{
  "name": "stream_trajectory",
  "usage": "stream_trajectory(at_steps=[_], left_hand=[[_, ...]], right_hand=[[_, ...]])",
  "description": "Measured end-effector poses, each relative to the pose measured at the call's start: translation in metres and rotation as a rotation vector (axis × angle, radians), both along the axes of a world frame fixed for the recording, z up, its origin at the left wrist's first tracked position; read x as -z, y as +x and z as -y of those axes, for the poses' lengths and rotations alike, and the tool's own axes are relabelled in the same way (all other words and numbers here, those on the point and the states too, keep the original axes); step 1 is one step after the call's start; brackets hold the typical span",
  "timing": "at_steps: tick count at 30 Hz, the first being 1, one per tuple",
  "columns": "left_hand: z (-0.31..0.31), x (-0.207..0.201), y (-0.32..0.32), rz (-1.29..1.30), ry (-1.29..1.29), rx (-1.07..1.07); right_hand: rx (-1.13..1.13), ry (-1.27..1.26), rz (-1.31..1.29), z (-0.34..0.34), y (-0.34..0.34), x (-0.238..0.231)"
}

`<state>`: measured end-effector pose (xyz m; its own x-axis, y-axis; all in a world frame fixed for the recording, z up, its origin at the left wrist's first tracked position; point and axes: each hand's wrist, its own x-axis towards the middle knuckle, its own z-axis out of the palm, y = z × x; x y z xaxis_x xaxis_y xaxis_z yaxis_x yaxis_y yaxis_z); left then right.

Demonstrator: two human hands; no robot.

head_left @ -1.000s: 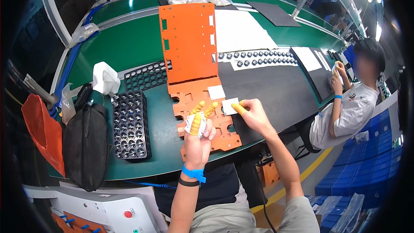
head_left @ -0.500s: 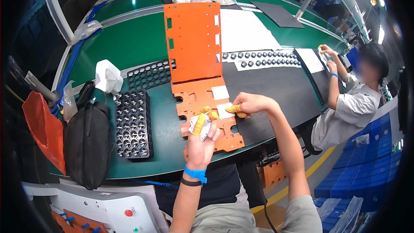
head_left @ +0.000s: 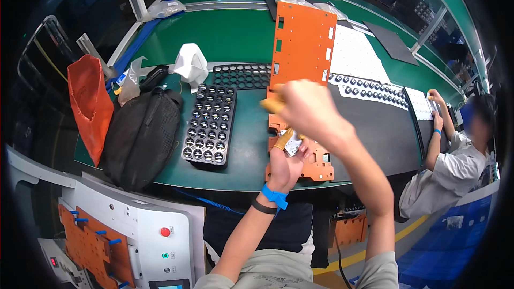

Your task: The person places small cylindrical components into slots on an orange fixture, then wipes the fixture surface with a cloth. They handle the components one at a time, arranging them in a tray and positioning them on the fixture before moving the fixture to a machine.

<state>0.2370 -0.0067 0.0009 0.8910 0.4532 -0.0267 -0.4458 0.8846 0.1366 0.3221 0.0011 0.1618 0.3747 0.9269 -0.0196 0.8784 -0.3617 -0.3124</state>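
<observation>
My left hand (head_left: pixel 288 168), in yellow finger cots, is closed around a small stack of white plates with holes (head_left: pixel 293 143), just above the near part of the orange fixture. My right hand (head_left: pixel 308 108) is raised over the same fixture, its yellow-cotted fingers pointing left and smeared by motion; whether it holds anything is hidden. The fixture's orange panel (head_left: pixel 303 43) stands upright behind the hands, while its flat base (head_left: pixel 317 170) is partly covered by them. To the left stands a black tray (head_left: pixel 230 142) filled with round, shiny black parts.
A black tray with round openings (head_left: pixel 241 76) lies behind the filled one. At left are a white plastic container (head_left: pixel 190 64), a black mesh bag (head_left: pixel 143 139) and an orange bag (head_left: pixel 90 109). Rows of black round parts (head_left: pixel 369 91) line white sheets. A co-worker (head_left: pixel 455 155) works at right.
My right hand has lifted off a white plate on the fixture and swung up and leftward. My left hand keeps the plates. The view has turned left, shifting the scene rightward.
</observation>
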Motion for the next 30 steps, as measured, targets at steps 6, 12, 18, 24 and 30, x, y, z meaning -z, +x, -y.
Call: stream_trajectory(at_steps=[6,12,18,24,30], left_hand=[[0.01,-0.003,0.004,-0.204,0.031,-0.035],[0.007,0.036,0.008,0.069,0.016,0.089],[0.009,0.039,0.004,0.354,0.035,0.22],[0.015,0.034,0.005,-0.118,0.587,0.16],[-0.002,0.038,0.008,0.504,-0.09,0.372]], right_hand=[[-0.239,0.183,-0.467,-0.092,-0.03,0.045],[0.02,0.243,-0.036,-0.136,-0.05,0.071],[0.088,0.298,0.061,-0.147,-0.056,0.086],[0.093,0.335,-0.003,-0.143,-0.051,0.079],[-0.035,0.504,-0.161,-0.091,-0.072,0.049]])
